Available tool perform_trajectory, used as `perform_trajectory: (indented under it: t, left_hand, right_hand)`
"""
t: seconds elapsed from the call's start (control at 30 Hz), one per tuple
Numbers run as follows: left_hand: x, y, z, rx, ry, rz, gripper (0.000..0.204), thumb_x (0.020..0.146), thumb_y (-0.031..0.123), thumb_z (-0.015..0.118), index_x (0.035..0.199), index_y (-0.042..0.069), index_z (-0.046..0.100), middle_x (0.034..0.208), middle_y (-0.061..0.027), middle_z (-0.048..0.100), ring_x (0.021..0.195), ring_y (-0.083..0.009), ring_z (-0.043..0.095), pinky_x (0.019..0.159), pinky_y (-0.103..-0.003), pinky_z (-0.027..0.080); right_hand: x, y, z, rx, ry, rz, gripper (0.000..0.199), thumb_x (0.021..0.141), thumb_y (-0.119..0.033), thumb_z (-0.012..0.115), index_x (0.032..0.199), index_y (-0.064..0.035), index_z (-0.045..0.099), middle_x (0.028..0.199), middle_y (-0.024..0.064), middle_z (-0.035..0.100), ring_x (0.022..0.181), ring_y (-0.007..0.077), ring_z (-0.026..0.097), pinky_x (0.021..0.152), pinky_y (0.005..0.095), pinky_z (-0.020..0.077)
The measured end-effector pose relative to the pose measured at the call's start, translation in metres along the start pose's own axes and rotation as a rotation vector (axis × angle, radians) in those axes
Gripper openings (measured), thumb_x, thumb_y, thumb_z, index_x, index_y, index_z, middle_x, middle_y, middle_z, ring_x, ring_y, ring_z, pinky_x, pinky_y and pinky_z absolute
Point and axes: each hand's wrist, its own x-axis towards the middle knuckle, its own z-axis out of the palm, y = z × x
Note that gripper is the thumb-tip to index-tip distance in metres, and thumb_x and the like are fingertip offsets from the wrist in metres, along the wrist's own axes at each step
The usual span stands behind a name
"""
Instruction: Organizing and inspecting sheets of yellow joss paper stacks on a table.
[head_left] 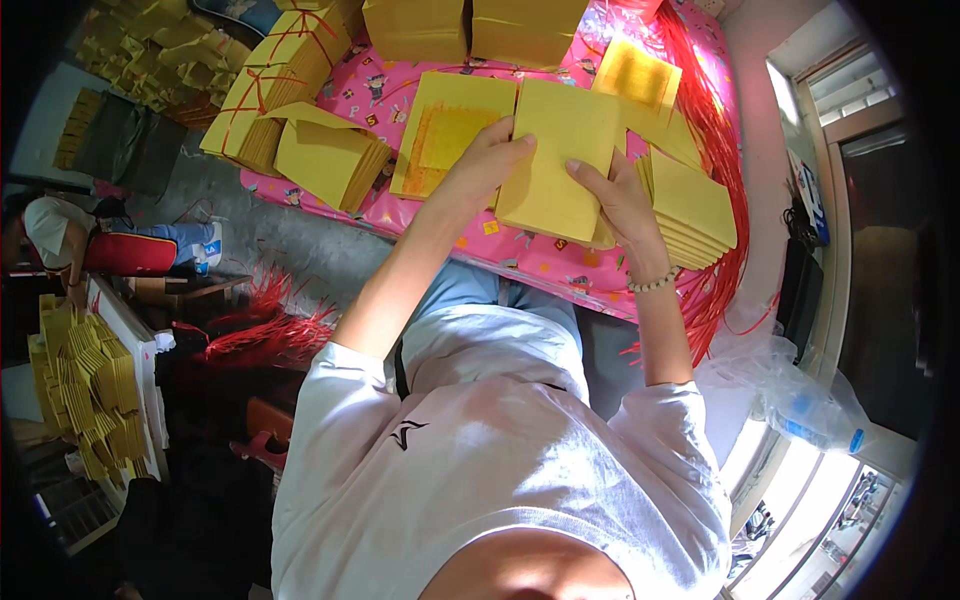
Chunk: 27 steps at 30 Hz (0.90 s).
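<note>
Both of my hands grip a thick stack of yellow paper sheets (560, 150) above a table covered in a pink patterned cloth (380, 85). My left hand (485, 160) holds the stack's left edge, thumb on top. At the stack's lower right side is my right hand (620, 200), with a bead bracelet on its wrist. Just left of the stack lies a flat yellow sheet with an orange printed square (445, 135). A fanned pile of yellow sheets (695, 210) lies right of my right hand.
Tied bundles of yellow paper (280, 75) and a folded pile (325, 155) sit at the table's left. Two more blocks (470, 28) stand at the back. Red strings (715, 130) hang along the right edge. Another person (60, 235) sits far left near yellow stacks (90, 395).
</note>
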Motion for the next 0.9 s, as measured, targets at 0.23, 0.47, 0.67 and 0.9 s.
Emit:
perform_trajectory:
  t: [0.23,0.47,0.67,0.9]
  left_hand:
    - [-0.009,-0.005,0.015,0.139,0.049,0.238,0.032,0.094,0.007,0.045,0.125,0.000,0.045,0.116,-0.0068,0.057,0.107,-0.0123,0.054,0.090,-0.026,0.042]
    - [-0.017,-0.021,0.026,0.291,0.142,0.594,0.028,0.093,0.006,0.044,0.120,-0.001,0.043,0.107,-0.0105,0.056,0.101,-0.0142,0.052,0.087,-0.028,0.042]
    - [-0.022,-0.025,0.029,0.343,0.182,0.649,0.031,0.093,0.006,0.043,0.123,0.000,0.040,0.109,-0.0123,0.055,0.103,-0.0165,0.052,0.089,-0.030,0.042]
    - [-0.022,-0.020,0.026,0.384,0.140,0.648,0.033,0.092,0.007,0.045,0.124,0.000,0.039,0.108,-0.0156,0.057,0.104,-0.0221,0.055,0.089,-0.033,0.042]
  right_hand:
    - [-0.002,0.005,0.000,-0.133,-0.019,-0.217,0.049,0.086,-0.012,0.065,0.128,0.0011,0.043,0.119,0.0085,0.057,0.108,0.0136,0.054,0.093,0.0279,0.0437]
    - [-0.012,0.002,0.010,-0.033,0.047,-0.205,0.049,0.089,-0.012,0.062,0.131,0.0006,0.040,0.120,0.0088,0.056,0.107,0.0138,0.054,0.090,0.0272,0.0452]
    - [-0.019,0.003,0.017,-0.098,0.120,-0.287,0.046,0.089,-0.014,0.062,0.128,0.0000,0.041,0.115,0.0082,0.057,0.103,0.0123,0.055,0.086,0.0261,0.0469]
    - [-0.020,0.007,0.012,-0.104,0.088,-0.358,0.046,0.088,-0.010,0.063,0.128,-0.0009,0.041,0.115,0.0078,0.057,0.104,0.0130,0.055,0.088,0.0268,0.0457]
